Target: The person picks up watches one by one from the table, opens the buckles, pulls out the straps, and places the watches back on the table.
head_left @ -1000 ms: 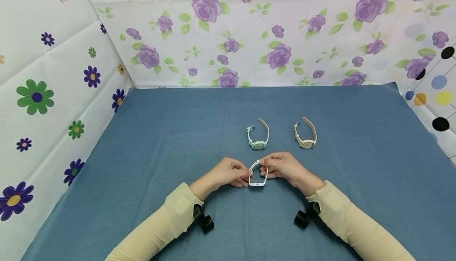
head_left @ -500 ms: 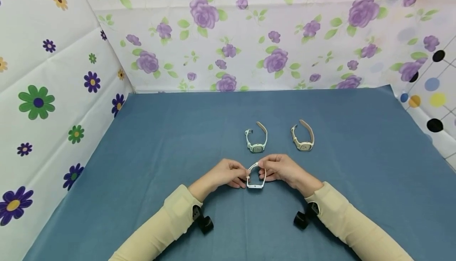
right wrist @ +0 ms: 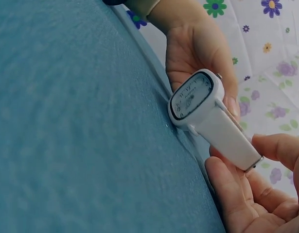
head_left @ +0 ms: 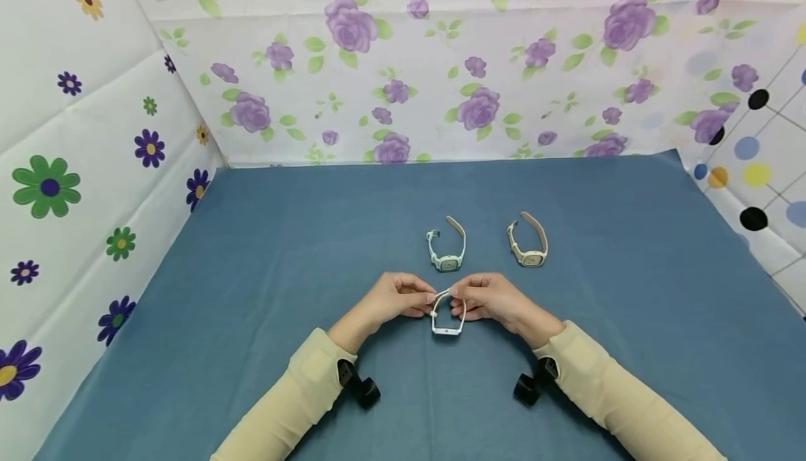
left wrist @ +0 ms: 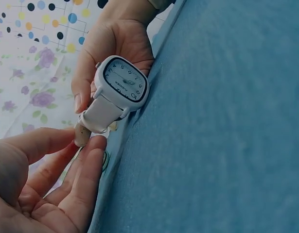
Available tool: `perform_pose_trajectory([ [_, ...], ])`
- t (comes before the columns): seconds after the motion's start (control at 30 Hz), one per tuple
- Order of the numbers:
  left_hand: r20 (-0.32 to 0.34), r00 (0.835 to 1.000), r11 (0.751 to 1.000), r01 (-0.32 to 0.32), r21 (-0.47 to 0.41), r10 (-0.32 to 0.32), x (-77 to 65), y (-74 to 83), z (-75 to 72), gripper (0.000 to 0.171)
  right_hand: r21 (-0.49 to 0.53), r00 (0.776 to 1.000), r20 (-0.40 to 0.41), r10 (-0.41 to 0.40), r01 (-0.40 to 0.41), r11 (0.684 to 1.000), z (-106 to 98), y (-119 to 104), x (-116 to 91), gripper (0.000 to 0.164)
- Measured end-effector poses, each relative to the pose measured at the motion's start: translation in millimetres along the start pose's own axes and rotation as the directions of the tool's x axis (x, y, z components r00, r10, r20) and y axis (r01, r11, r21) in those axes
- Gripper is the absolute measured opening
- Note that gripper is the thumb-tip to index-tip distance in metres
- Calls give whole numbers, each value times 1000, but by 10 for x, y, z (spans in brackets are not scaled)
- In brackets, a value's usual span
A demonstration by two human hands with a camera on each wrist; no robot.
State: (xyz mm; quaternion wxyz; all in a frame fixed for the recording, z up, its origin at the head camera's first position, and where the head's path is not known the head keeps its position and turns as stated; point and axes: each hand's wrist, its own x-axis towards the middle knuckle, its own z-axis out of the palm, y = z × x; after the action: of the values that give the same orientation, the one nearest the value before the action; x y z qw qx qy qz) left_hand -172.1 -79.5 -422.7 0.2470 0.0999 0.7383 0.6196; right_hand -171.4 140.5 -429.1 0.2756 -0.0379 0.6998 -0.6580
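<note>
Both hands hold a white wristwatch (head_left: 446, 331) low over the cloth, its strap bent into a loop with the case towards the person. My left hand (head_left: 398, 298) pinches the strap's free end (left wrist: 82, 135) between thumb and fingers; its beige inner side shows in the left wrist view. On the other side my right hand (head_left: 492, 302) pinches the strap (right wrist: 229, 141) near the buckle. The rectangular white dial (left wrist: 124, 81) with dark numerals faces outward in both wrist views. Part of the buckle is hidden by fingers.
Beyond the hands, a pale green watch (head_left: 448, 263) and a beige watch (head_left: 532, 258) lie on the blue cloth (head_left: 302, 237) with straps unfastened and curved. Flower-printed sheets (head_left: 264, 41) rise behind and at the left; a dotted sheet (head_left: 781, 139) stands at the right.
My left hand has shifted from the loop's left side up to the strap's end, close to the right hand. The right hand keeps its pinch. The head view has shifted slightly.
</note>
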Motion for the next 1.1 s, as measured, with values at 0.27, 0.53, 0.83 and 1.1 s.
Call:
perform_pose_trajectory([
  [0.27, -43, 999, 998, -18, -61, 16, -7, -20, 31, 23, -6, 1000, 1, -2, 2, 1000, 12, -4, 13, 30],
  [0.53, -84, 997, 996, -9, -89, 1, 6, -54, 87, 21, -16, 1000, -4, 12, -12, 1000, 21, -25, -9, 28],
  [0.83, -99, 995, 993, -12, -120, 0, -12, -44, 104, 21, -13, 1000, 1, 12, -12, 1000, 26, -37, -11, 26],
  [1.1, -93, 996, 993, -9, -118, -2, -31, -30, 132, 22, -14, 1000, 6, 29, -28, 999, 15, -35, 8, 24],
])
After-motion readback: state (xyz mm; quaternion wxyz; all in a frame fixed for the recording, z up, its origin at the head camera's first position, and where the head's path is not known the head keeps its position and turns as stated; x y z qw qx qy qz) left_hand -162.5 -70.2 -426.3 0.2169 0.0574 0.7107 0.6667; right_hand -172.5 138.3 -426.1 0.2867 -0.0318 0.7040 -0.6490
